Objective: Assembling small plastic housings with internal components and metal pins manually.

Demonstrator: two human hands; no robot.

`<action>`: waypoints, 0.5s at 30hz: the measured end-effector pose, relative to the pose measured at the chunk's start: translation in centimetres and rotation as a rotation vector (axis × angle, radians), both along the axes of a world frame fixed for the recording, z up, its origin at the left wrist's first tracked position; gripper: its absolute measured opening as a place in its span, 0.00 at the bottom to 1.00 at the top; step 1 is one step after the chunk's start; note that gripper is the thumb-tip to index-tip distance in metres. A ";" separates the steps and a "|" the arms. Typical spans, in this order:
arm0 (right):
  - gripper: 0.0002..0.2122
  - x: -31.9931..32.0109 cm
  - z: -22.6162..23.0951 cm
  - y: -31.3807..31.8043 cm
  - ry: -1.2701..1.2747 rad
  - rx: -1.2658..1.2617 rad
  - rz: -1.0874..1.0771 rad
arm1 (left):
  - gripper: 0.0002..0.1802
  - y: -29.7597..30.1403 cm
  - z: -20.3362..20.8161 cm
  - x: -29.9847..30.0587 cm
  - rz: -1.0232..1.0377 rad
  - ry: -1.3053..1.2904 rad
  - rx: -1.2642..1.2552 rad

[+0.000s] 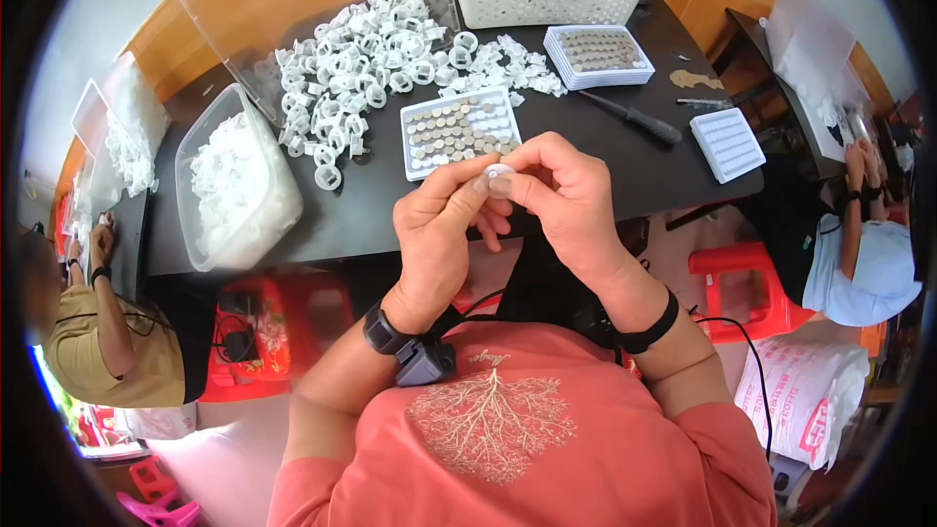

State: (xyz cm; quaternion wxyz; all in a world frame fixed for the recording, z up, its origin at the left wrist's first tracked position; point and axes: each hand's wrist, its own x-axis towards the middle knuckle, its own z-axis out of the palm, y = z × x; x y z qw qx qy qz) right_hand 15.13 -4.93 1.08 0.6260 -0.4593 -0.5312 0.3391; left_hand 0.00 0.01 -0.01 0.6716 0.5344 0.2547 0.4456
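My left hand and my right hand meet in front of my chest, at the table's near edge. Between the thumbs and forefingers of both is a small round white plastic piece, partly covered by the fingertips. A round grey metallic spot shows by the right thumb; whether it is a separate part I cannot tell. Just beyond the hands lies a white tray with rows of silver button cells. Several of its pockets at the right hold no cells.
Behind the tray spreads a pile of clear-and-white ring-shaped plastic parts, with small white pieces beside it. Around stand a clear tub, a white basket, stacked cell trays, a screwdriver and another white tray. People sit both sides.
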 end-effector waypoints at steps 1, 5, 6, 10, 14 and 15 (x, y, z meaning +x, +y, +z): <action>0.02 -0.2 0.0 0.0 -0.019 0.014 -0.018 | 0.15 0.0 0.0 0.0 0.002 -0.021 -0.012; 0.02 -0.1 0.2 -0.3 -0.092 0.031 -0.056 | 0.14 -0.1 0.2 0.5 0.024 0.006 -0.086; 0.02 0.0 0.3 -0.3 -0.129 0.030 -0.075 | 0.13 -0.2 0.1 0.5 0.034 0.012 -0.072; 0.05 0.3 -0.5 0.1 -0.261 0.141 -0.133 | 0.12 -0.3 0.0 0.5 0.064 0.062 -0.011; 0.08 -0.2 -0.2 0.2 -0.388 0.178 -0.186 | 0.12 -0.2 0.0 0.2 0.082 0.095 0.063; 0.09 -0.4 0.0 0.2 -0.439 0.189 -0.210 | 0.12 -0.2 0.1 0.1 0.086 0.114 0.065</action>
